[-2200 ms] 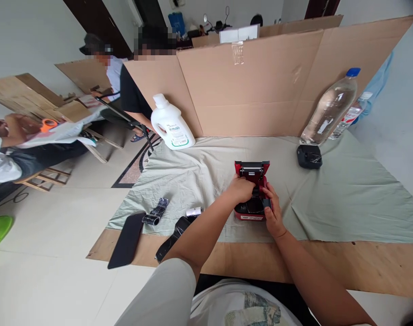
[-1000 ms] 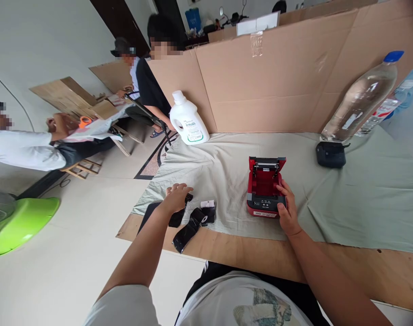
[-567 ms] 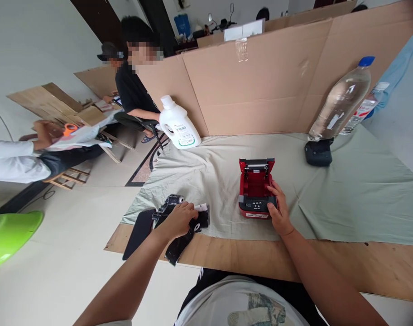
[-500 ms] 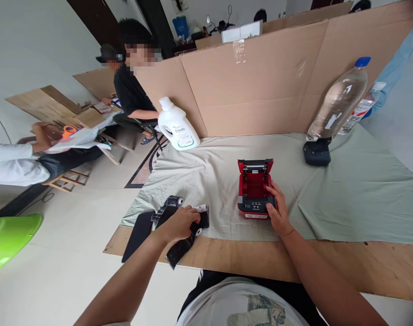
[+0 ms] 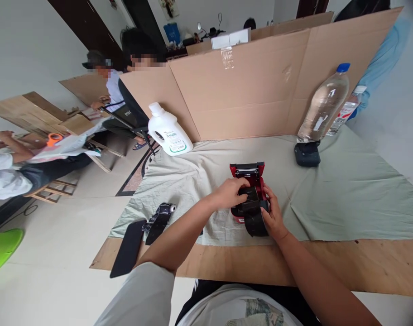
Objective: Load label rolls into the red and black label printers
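Observation:
A small red-and-black label printer point(image 5: 232, 171) sits on the cloth in front of me with its lid up. My left hand point(image 5: 232, 194) reaches across to it, fingers closed on a black paper roll point(image 5: 250, 195) at the open compartment. From the roll a loose black strip hangs over the printer's front, hiding most of its panel. How deep the roll sits inside cannot be made out. My right hand point(image 5: 274, 215) grips the printer's right side, thumb in front by the strip. Another black roll point(image 5: 161, 218) with a white core lies to the left, beside a flat black slab point(image 5: 127, 249).
A white jug point(image 5: 170, 133) stands at the back left against a cardboard partition point(image 5: 247, 99). At the back right are a large clear bottle point(image 5: 324, 108), a smaller bottle point(image 5: 345, 111) and a black device point(image 5: 307, 155). Other people sit at the left beyond the table.
My left hand has moved right from the rolls to the printer, bringing a black roll with it. My right hand stays at the printer's side. The view has shifted slightly.

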A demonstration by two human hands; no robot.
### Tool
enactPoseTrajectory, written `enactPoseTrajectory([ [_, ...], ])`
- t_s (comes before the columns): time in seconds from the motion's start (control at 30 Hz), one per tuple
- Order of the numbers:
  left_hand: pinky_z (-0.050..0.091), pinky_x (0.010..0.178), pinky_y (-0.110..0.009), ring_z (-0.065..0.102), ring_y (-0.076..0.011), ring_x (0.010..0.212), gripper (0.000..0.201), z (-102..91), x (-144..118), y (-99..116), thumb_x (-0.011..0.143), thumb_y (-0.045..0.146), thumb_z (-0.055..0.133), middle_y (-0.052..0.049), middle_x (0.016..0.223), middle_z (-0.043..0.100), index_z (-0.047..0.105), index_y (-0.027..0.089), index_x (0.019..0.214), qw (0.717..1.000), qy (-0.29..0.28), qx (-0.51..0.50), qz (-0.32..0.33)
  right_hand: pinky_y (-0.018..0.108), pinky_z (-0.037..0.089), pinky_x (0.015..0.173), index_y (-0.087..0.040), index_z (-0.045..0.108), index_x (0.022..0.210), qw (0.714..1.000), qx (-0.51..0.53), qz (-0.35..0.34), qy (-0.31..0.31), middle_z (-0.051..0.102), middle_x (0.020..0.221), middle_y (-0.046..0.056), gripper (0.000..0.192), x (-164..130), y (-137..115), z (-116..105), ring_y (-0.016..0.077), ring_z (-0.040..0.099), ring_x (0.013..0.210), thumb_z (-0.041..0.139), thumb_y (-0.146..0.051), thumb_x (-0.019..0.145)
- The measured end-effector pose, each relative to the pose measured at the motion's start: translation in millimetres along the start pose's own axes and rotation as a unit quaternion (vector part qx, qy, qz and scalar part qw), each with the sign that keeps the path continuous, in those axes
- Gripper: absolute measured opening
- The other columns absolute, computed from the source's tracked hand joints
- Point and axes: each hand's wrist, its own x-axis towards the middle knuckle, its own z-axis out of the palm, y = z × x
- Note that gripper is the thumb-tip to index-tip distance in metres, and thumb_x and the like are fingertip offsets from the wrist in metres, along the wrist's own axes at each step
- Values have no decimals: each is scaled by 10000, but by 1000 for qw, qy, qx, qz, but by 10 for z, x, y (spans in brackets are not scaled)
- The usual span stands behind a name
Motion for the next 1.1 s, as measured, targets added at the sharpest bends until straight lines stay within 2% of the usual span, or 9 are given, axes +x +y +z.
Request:
enactPoseTrajectory([
  [0.2, 350, 1046, -433, 600, -284, 1124, 315, 228, 337, 4, 788, 212, 599, -119, 1071, 699, 611, 160, 1098, 970, -75, 230, -41, 572, 325, 1150, -241, 347, 1461, 1000, 3, -2, -5, 357, 1539, 121, 617, 10, -15, -8, 318, 351, 1415, 486, -505, 920],
  [0.43, 370, 1001, -445, 645, -291, 1040, 227, 321, 442, 15, 768, 190, 616, -106, 982, 740, 695, 182, 980, 959, -67, 268, -63, 579, 318, 1137, -267, 431, 1408, 999, -21, -24, -4, 355, 1546, 87, 476, 0, -73, -14, 308, 359, 1403, 418, -419, 957],
  [0.57, 377, 1013, -472, 636, -303, 1060, 213, 335, 432, -1, 781, 198, 624, -106, 998, 746, 725, 176, 968, 965, -51, 245, -74, 566, 340, 1108, -276, 638, 1138, 998, -37, -47, 19, 411, 1513, 26, 385, 1, -104, -23, 289, 400, 1365, 307, -398, 986],
  [0.67, 438, 979, -412, 644, -255, 1035, 200, 298, 301, -22, 829, 204, 592, -72, 1046, 738, 717, 197, 985, 986, 15, 153, -60, 552, 369, 1080, -266, 671, 999, 997, -57, -52, 26, 465, 1461, 30, 361, 22, -130, -32, 283, 439, 1320, 340, -407, 976],
  [0.73, 493, 892, -332, 655, -196, 958, 207, 269, 175, -45, 881, 198, 521, -46, 1035, 728, 698, 213, 987, 992, 105, 61, -37, 545, 386, 1061, -261, 669, 984, 996, -64, -51, 25, 488, 1427, 52, 280, 34, -144, -34, 289, 460, 1286, 431, -404, 946],
  [0.83, 511, 857, -306, 635, -174, 940, 239, 243, 37, -106, 940, 257, 440, -69, 1046, 684, 653, 209, 1035, 956, 293, -20, -23, 541, 398, 1043, -257, 660, 974, 997, -60, -50, 23, 502, 1395, 72, 199, 41, -147, -34, 290, 475, 1255, 508, -369, 910],
  [0.9, 474, 969, -363, 579, -214, 1112, 302, 247, 22, -173, 958, 339, 430, -118, 1191, 620, 603, 188, 1155, 919, 394, -21, -9, 543, 401, 1038, -253, 652, 966, 998, -48, -47, 19, 492, 1400, 78, 180, 43, -139, -35, 292, 465, 1263, 513, -349, 904],
  [1.0, 342, 1121, -450, 400, -263, 1352, 469, 297, 87, -296, 985, 437, 371, -169, 1412, 467, 464, 161, 1353, 911, 409, -27, 51, 546, 413, 1027, -247, 642, 985, 998, -34, -44, 8, 469, 1419, 86, 198, 48, -130, -40, 307, 436, 1302, 506, -363, 898],
  [1.1, 336, 1118, -476, 414, -265, 1335, 495, 396, 124, -377, 1009, 458, 290, -173, 1386, 478, 418, 163, 1386, 915, 388, -61, 94, 558, 390, 1057, -250, 618, 1094, 999, -29, -45, -3, 436, 1447, 94, 278, 50, -128, -48, 320, 394, 1355, 491, -400, 897],
])
